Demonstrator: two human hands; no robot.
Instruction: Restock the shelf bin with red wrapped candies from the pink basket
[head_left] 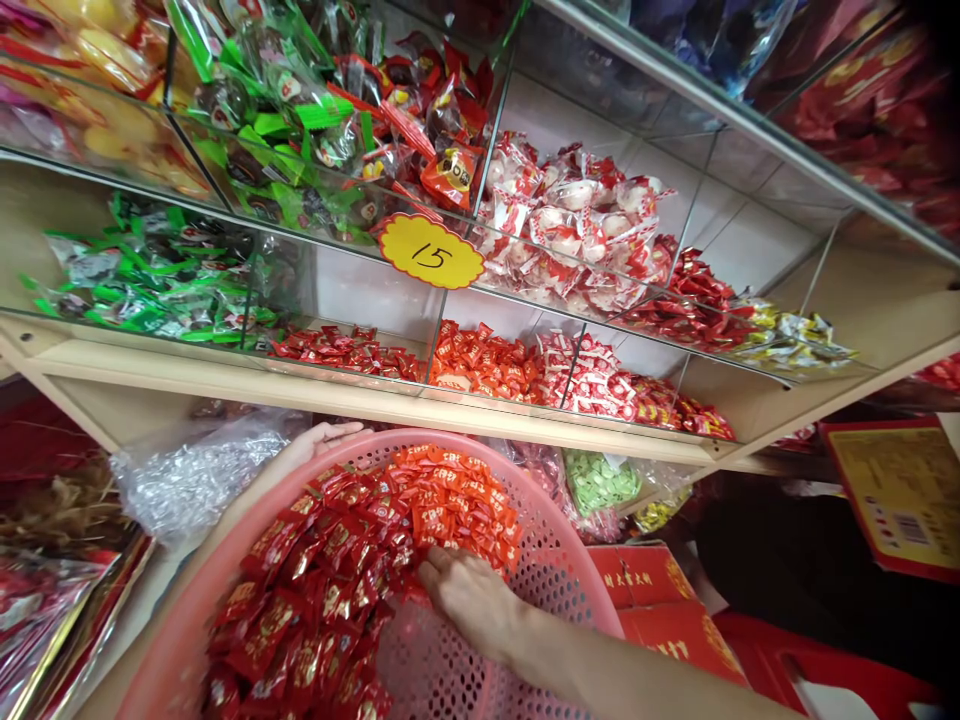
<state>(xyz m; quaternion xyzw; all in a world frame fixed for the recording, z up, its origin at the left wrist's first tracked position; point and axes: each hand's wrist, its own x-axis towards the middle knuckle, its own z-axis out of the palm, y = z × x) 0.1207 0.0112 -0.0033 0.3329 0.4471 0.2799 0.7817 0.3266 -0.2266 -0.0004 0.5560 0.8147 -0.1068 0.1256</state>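
A pink perforated plastic basket [559,525] leans tilted before the shelves. Dark-red wrapped candies [315,585] fill its left side, and brighter orange-red wrapped candies [461,490] lie in a heap at its far side. Inside it, my right hand [469,595] has its fingers curled in at the edge of the candies; the fingertips are partly hidden. My left arm reaches around the outside of the basket. At the far rim, my left hand [326,438] shows with its fingers stretched out, close to the lower shelf edge.
Glass-fronted shelf compartments hold wrapped sweets, among them green-wrapped ones [157,280] and red-and-white ones [574,215]. A yellow price tag [433,250] reads 15. Below are a clear plastic bag [202,475], a bag of green sweets [604,482] and red boxes [660,600].
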